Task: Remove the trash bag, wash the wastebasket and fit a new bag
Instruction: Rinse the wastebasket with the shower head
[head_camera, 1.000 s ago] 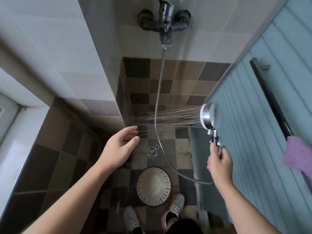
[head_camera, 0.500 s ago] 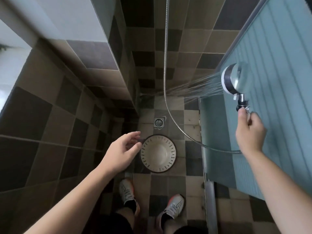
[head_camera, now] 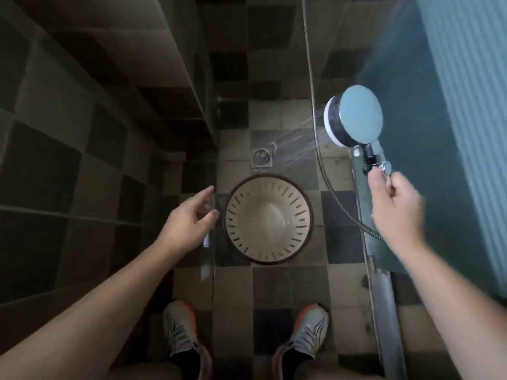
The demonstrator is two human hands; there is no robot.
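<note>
A round cream wastebasket point(head_camera: 269, 219) with slits around its wall and a dark rim stands upright on the checkered floor, seen from above, with no bag in it. My right hand point(head_camera: 395, 204) grips the handle of a chrome shower head point(head_camera: 354, 116) up at the right. Water sprays from the head to the left, toward the floor past the basket's far side. My left hand point(head_camera: 189, 218) hovers just left of the basket's rim, fingers apart, holding nothing.
A metal floor drain point(head_camera: 262, 157) lies just beyond the basket. The shower hose point(head_camera: 315, 133) hangs down and loops back to my right hand. A teal glass door point(head_camera: 439, 133) and its metal rail point(head_camera: 384, 311) close off the right. Tiled walls rise at left. My two shoes point(head_camera: 310, 330) stand below.
The view has tilted down to the floor. The shower head has turned from spraying sideways to spraying down toward the floor. My left hand has dropped from the spray to beside the basket.
</note>
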